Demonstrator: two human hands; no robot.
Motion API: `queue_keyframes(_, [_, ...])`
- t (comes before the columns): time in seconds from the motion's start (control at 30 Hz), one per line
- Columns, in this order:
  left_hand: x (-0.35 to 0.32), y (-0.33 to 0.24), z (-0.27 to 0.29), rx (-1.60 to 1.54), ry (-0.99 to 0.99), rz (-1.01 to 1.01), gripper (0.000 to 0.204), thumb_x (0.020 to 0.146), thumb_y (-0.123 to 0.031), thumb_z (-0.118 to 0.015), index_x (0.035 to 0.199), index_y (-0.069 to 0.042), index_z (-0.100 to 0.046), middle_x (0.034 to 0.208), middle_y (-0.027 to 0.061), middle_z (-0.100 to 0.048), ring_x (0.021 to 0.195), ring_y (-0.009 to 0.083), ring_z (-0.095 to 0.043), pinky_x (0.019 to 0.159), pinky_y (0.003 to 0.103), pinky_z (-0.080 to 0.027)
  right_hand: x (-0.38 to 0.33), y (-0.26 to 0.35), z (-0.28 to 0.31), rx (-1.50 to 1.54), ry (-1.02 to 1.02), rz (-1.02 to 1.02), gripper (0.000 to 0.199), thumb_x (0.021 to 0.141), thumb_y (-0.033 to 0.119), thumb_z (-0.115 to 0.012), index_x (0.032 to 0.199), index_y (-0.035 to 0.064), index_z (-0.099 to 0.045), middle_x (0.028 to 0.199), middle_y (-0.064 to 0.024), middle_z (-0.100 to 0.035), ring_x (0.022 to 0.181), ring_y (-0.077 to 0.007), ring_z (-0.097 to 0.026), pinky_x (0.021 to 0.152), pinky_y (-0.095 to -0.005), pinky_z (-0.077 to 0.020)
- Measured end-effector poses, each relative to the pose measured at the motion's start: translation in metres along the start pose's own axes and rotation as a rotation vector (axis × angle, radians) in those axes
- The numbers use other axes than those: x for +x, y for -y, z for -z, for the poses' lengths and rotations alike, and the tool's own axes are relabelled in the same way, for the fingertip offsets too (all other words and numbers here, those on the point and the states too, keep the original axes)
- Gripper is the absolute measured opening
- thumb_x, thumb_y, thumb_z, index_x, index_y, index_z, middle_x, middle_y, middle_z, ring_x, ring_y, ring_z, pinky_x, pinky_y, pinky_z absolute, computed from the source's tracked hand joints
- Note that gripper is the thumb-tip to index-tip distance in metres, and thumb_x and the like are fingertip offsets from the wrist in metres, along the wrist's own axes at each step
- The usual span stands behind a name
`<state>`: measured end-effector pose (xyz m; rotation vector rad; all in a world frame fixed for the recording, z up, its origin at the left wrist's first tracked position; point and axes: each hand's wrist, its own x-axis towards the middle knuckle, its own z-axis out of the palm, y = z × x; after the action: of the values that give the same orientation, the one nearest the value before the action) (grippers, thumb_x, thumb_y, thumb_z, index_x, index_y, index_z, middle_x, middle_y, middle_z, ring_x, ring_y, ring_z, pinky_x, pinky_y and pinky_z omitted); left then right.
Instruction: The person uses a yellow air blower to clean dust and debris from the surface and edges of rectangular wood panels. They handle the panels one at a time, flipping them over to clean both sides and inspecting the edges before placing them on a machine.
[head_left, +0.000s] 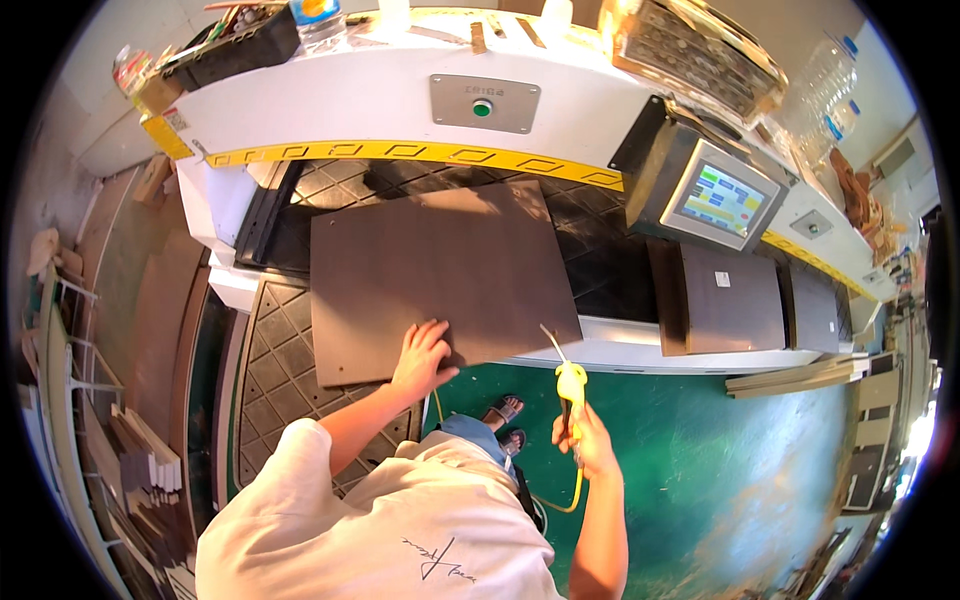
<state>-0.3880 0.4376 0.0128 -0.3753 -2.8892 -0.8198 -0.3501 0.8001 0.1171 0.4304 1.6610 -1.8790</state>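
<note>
The brown panel (440, 275) lies flat on the machine's black, diamond-patterned bed (590, 260), its near edge overhanging toward the person. The left hand (420, 360) rests palm down on that near edge, fingers spread; it presses rather than grips, which looks like a way to keep the panel from sliding on the bed. A small hole shows near the panel's near left corner.

The right hand (582, 435) is closed around the yellow air gun (571, 385), held upright just off the panel's near right corner, with its thin nozzle (551, 340) slanting up toward the panel edge. A yellow hose (572, 490) loops down from the gun, so the tool hangs free of the bed. Whether the trigger is pressed cannot be told; the fingers cover it.

Farther out, two more dark panels (735, 295) lie on the bed to the right, below a boxed touchscreen (722, 200). A yellow-striped guard (400, 152) runs along the white machine housing, which carries a green button (482, 107). Clutter, a tray and plastic bottles (825, 85) sit on top, too bent by the lens to sort out.

Sandalled feet (505, 415) stand on the green floor (720, 470). Stacked boards (140, 450) at the left edge are cut off by the rim.
</note>
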Motion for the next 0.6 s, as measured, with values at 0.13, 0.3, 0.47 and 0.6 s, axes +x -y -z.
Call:
queue_keyframes(0.13, [-0.039,-0.028,-0.015,-0.016,0.037,-0.023,0.038,0.076,-0.025,-0.085,0.097,-0.006,-0.06,0.155,0.0177,-0.045,0.15,0.0398,-0.033,0.122,0.064,-0.023,0.068,0.049,-0.009,-0.184,0.016,0.038,0.036,0.112,0.042,-0.044,0.121,0.0092,-0.057,0.076,-0.0008,-0.058,0.062,-0.0109,-0.056,0.054,-0.025,-0.0437])
queue_keyframes(0.3, [-0.049,-0.037,-0.013,-0.025,0.033,-0.002,0.035,0.076,-0.022,-0.083,0.099,-0.006,-0.061,0.155,0.016,-0.046,0.151,0.0393,-0.032,0.123,0.064,-0.022,0.165,0.126,-0.039,-0.243,-0.089,0.079,0.034,0.11,0.045,-0.049,0.114,0.0122,-0.055,0.072,0.0009,-0.053,0.054,-0.01,-0.049,0.049,-0.0258,-0.0422])
queue_keyframes(0.47, [-0.048,-0.033,-0.011,-0.037,0.043,-0.007,0.035,0.076,-0.022,-0.083,0.098,-0.006,-0.062,0.154,0.0167,-0.046,0.151,0.0389,-0.032,0.123,0.064,-0.021,0.195,0.138,-0.091,-0.439,-0.057,0.052,0.036,0.109,0.045,-0.049,0.118,0.0113,-0.056,0.071,0.0022,-0.051,0.052,-0.0082,-0.046,0.047,-0.0265,-0.0406])
queue_keyframes(0.6, [-0.052,-0.03,-0.015,-0.072,0.036,-0.009,0.036,0.075,-0.023,-0.084,0.098,-0.006,-0.061,0.154,0.0165,-0.046,0.151,0.0379,-0.032,0.124,0.064,-0.021,0.194,0.115,-0.154,-0.578,0.106,0.035,0.039,0.108,0.046,-0.051,0.118,0.0086,-0.06,0.069,0.0015,-0.053,0.052,-0.0098,-0.048,0.048,-0.03,-0.041])
